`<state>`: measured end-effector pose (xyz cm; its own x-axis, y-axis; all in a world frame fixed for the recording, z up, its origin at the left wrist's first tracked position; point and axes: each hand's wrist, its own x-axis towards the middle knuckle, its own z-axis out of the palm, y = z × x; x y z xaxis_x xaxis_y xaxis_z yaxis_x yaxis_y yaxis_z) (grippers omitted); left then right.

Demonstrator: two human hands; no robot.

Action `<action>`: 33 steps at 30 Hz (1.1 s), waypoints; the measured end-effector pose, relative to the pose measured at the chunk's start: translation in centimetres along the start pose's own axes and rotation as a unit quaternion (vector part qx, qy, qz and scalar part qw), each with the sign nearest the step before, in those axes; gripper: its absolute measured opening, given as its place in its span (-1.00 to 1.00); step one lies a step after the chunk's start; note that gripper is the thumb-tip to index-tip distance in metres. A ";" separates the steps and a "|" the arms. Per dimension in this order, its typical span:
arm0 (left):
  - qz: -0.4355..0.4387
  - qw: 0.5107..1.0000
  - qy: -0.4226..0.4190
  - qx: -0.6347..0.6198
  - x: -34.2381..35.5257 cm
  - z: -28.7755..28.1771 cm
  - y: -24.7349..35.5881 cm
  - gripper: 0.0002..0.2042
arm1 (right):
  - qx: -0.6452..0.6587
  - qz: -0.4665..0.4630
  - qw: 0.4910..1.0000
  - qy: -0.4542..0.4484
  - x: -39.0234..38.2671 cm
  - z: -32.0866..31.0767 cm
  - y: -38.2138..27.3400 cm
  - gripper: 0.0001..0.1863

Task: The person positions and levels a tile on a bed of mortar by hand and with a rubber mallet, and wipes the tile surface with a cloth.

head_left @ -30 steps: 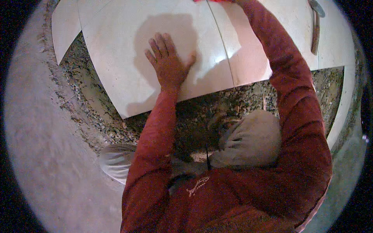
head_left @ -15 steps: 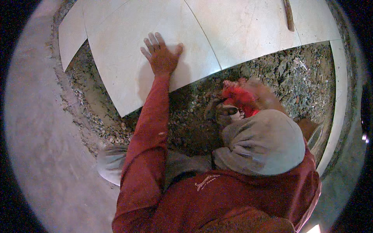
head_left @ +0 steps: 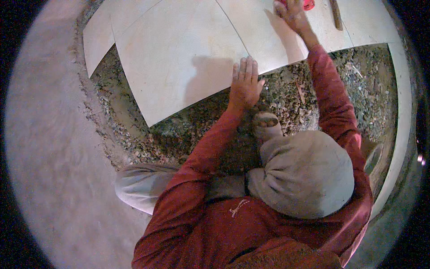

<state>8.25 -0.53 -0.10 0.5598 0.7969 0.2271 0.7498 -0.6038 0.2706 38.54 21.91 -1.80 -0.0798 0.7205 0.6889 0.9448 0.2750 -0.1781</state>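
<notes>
My left hand [head_left: 244,85] lies flat with fingers outstretched on a large white tile [head_left: 179,49], near its front edge and beside a seam. At the top of the view my right hand [head_left: 293,15] is closed on a red object [head_left: 308,4], partly hidden by the fingers and too unclear to name exactly. It is over the right-hand tile [head_left: 273,49]. Just right of it a wooden handle [head_left: 337,18] lies on the tiles, its far end cut off.
Damp gravel bedding [head_left: 295,94] shows between the tiles and my bent knee [head_left: 309,175]. A narrow pale strip [head_left: 394,112] runs down the right side. At the left is a grey concrete floor [head_left: 49,134]. A loose-looking tile piece [head_left: 96,40] sits at the upper left.
My left hand has shifted right toward the seam. My right hand, with the red object, came back low by my knee, then moved up over the tiles again.
</notes>
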 end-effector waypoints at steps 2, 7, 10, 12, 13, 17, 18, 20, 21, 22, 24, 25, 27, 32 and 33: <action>0.005 1.000 -0.010 -0.003 -0.1 -0.2 -0.6 -0.16 | 0.065 0.007 0.997 -0.037 -0.8 1.4 -3.8 -0.40; 0.050 0.996 -0.062 -0.043 0.9 -1.9 -2.5 -0.27 | -0.074 0.069 0.993 -0.059 -0.9 0.7 -7.5 -0.42; 0.068 0.993 -0.072 -0.060 5.5 -2.3 -6.1 -0.36 | -0.081 0.060 0.993 -0.059 -1.2 -0.1 -7.3 -0.45; 0.049 0.998 -0.037 -0.015 10.3 -1.1 -9.5 -0.37 | -0.079 0.073 0.992 -0.063 -0.6 -0.2 -7.5 -0.46; 0.038 0.999 -0.020 0.004 12.7 -0.1 -11.3 -0.37 | -0.081 0.083 0.990 -0.081 -0.5 -0.4 -7.6 -0.45; 0.043 0.991 0.124 0.025 22.9 2.1 -20.4 -0.40 | -0.071 0.111 0.983 -0.128 0.6 -0.8 -8.3 -0.44; 0.022 0.992 0.117 0.039 25.4 2.2 -21.9 -0.41 | -0.069 0.115 0.981 -0.137 0.9 -0.9 -8.3 -0.43; -0.022 0.993 0.101 0.063 29.5 2.2 -24.3 -0.42 | -0.078 0.121 0.978 -0.150 1.3 -0.9 -8.1 -0.43; -0.021 0.990 0.123 0.059 30.4 2.5 -25.5 -0.41 | -0.083 0.124 0.976 -0.159 1.4 -1.1 -8.2 -0.42; -0.021 0.987 0.147 0.053 31.1 2.7 -26.8 -0.39 | -0.079 0.131 0.973 -0.174 1.5 -1.3 -8.2 -0.43; -0.036 0.978 0.181 0.095 30.9 2.4 -30.9 -0.39 | -0.076 0.110 0.975 -0.178 1.6 -0.7 -8.5 -0.42; -0.049 0.980 0.170 0.094 31.2 2.2 -32.3 -0.39 | -0.076 0.096 0.976 -0.179 1.7 -0.6 -8.1 -0.42; -0.076 0.981 0.143 0.109 30.6 1.4 -35.2 -0.38 | -0.055 0.086 0.983 -0.151 0.7 0.3 -6.5 -0.45; -0.171 0.960 0.111 0.195 17.6 -3.9 -49.5 -0.37 | -0.074 0.092 0.977 -0.179 2.1 -0.3 -9.5 -0.50; -0.200 0.962 0.098 0.156 15.6 -5.9 -51.5 -0.41 | -0.056 0.074 0.981 -0.169 2.0 -0.8 -8.8 -0.50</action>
<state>-23.75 42.88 -5.02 0.1496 0.9270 0.3439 0.9782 -0.1895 0.0854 30.32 20.42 1.67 -0.0229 0.9225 0.3854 0.9817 0.0936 -0.1659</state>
